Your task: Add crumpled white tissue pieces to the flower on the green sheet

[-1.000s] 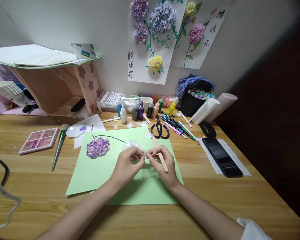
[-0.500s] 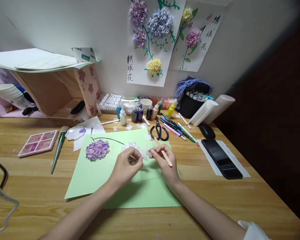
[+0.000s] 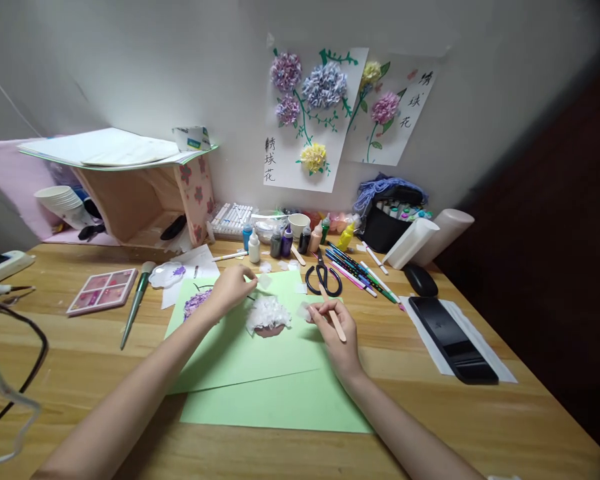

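A green sheet (image 3: 240, 360) bears a white ruffled paper flower (image 3: 269, 312) with a brownish patch at its lower edge. My left hand (image 3: 234, 291) is over the upper part of the sheet, its fingertips pinched beside a small pale paper piece (image 3: 264, 281); whether they grip it is hard to tell. To the right of the flower, my right hand (image 3: 336, 327) pinches a small white paper piece (image 3: 304, 311) and also holds a wooden stick (image 3: 336, 320). The left forearm partly hides a purple flower (image 3: 196, 304).
Black scissors (image 3: 323, 279), glue bottles (image 3: 287, 241) and pens (image 3: 363, 270) lie beyond the sheet. A black phone (image 3: 453, 340) is at the right; a palette (image 3: 101, 291) and brush (image 3: 137, 303) are at the left.
My left hand has moved up and left, away from the white flower, which is now more exposed. My right hand still holds the stick and paper piece. The camera view has shifted.
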Available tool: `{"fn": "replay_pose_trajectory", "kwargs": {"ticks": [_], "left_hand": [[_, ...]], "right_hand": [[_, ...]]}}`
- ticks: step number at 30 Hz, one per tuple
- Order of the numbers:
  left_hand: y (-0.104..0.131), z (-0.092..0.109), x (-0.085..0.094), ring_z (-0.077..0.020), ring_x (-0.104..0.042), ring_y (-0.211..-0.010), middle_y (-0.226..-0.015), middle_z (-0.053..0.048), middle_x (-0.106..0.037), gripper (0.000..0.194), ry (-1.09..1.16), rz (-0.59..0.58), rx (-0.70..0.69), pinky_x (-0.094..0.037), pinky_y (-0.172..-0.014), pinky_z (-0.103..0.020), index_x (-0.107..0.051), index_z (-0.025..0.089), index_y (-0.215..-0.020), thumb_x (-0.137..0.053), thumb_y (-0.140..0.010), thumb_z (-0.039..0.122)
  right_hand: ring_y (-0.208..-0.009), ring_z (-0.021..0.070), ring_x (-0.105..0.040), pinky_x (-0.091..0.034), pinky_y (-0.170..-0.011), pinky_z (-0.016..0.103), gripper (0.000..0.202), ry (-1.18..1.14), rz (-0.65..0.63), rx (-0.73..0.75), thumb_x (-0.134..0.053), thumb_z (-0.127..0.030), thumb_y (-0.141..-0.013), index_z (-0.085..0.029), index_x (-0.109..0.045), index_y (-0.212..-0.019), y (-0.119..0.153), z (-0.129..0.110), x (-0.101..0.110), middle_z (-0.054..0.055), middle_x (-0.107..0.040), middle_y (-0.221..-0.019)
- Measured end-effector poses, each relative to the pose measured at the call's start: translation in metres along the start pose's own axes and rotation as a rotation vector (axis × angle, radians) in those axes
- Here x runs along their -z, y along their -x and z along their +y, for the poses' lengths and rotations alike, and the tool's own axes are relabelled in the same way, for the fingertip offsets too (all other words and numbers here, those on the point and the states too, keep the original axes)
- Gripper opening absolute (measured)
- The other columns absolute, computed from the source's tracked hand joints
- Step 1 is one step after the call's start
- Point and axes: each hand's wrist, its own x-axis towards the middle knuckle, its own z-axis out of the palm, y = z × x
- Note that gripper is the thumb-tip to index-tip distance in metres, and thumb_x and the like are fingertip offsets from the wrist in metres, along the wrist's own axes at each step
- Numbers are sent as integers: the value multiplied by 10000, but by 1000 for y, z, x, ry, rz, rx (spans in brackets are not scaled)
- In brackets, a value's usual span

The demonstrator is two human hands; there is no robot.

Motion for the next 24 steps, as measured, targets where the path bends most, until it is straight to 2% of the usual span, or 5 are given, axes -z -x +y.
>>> {"fn": "replay_pose_trajectory", "kwargs": {"ticks": [5,8,12,19,24], "left_hand": [[14,14,-6,-236,-593,-930,-1016,-104,-648,251,-30,98,-22,-435,-764,-321,-653,163,-935,-437,-840,249],[39,32,-12,-197,-595,-855,-942,-57,-672,258,198,-37,-147,-437,-714,-280,-653,185,-881,-472,-849,365],[65,42,-22,-156,-565,-693,-798,-21,-681,296,412,-210,-93,-406,-613,-243,-665,182,-792,-542,-804,451],[80,23,-12,-146,-544,-734,-781,-10,-666,178,421,18,-129,-390,-682,-255,-634,184,-739,-564,-819,327],[75,-9,4,-159,-551,-737,-787,-29,-677,193,489,128,10,-370,-627,-261,-666,187,-708,-627,-762,369]], "right_hand": [[-738,141,-612,-474,-663,260,210,34,-65,22,-662,-280,-782,-196,-479,-722,5,-3,-3,7,-620,-799],[-771,154,-624,-489,-686,275,202,46,-117,43,-667,-267,-775,-199,-485,-721,8,-6,-6,18,-637,-814],[-820,174,-636,-497,-703,287,187,83,-207,76,-656,-255,-788,-208,-484,-731,14,-8,-9,36,-660,-842],[-762,174,-618,-487,-703,309,173,104,-231,111,-469,-353,-903,-209,-548,-850,18,-10,-5,38,-632,-850],[-645,148,-543,-415,-688,292,323,141,-243,156,-312,-364,-954,-209,-582,-870,16,-6,0,-7,-553,-687]]}}
